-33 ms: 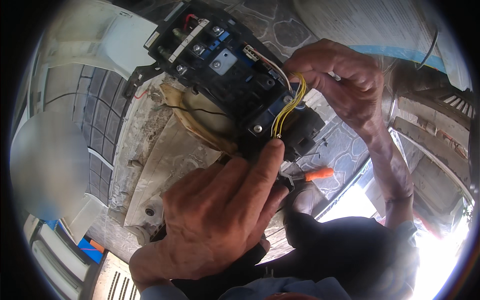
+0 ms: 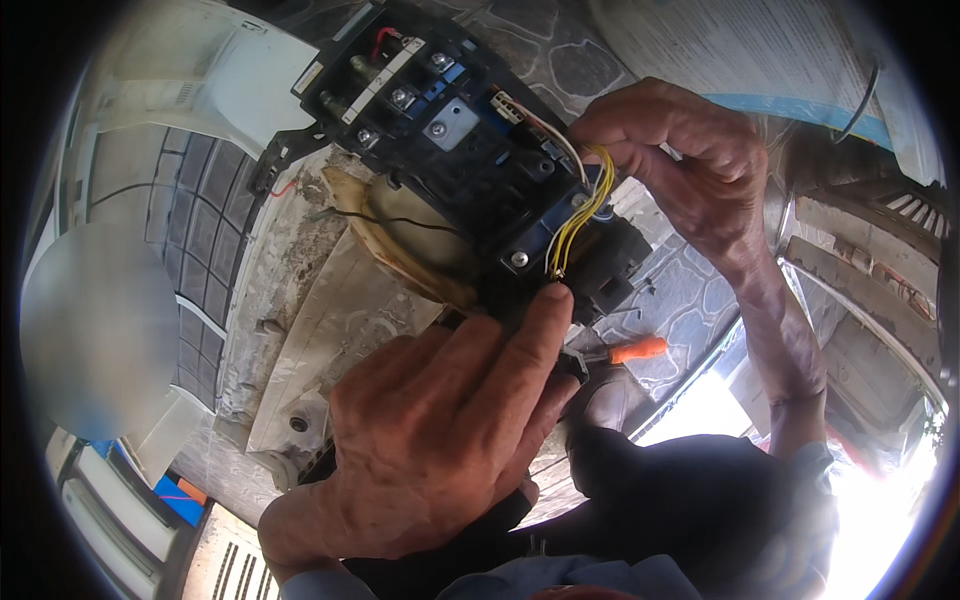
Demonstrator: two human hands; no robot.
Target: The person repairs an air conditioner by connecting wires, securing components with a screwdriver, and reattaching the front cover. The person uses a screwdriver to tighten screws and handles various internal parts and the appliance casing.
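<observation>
A black plastic electrical unit (image 2: 480, 170) with screw terminals lies slanted in front of me. A bundle of thin yellow wires (image 2: 590, 195) loops along its right side, with a paler wire beside it. My left hand (image 2: 440, 430) is closed around the unit's near end, its index fingertip by the lower ends of the yellow wires. At the upper right, my right hand (image 2: 690, 160) pinches at the top of the wire loop, beside the unit's edge. What exactly lies between its thumb and finger is partly hidden.
An orange-handled tool (image 2: 638, 349) is just right of my left hand. Beneath the unit is a worn, pale casing (image 2: 330, 330). Patterned stone tiles (image 2: 690, 300) cover the floor. A large printed sheet or bag (image 2: 740, 50) stands at the far right, and a white panel (image 2: 200, 80) at the far left.
The black unit has shifted very slightly to the right, and my left index finger has moved a little right and down with it. My right hand has hardly moved.
</observation>
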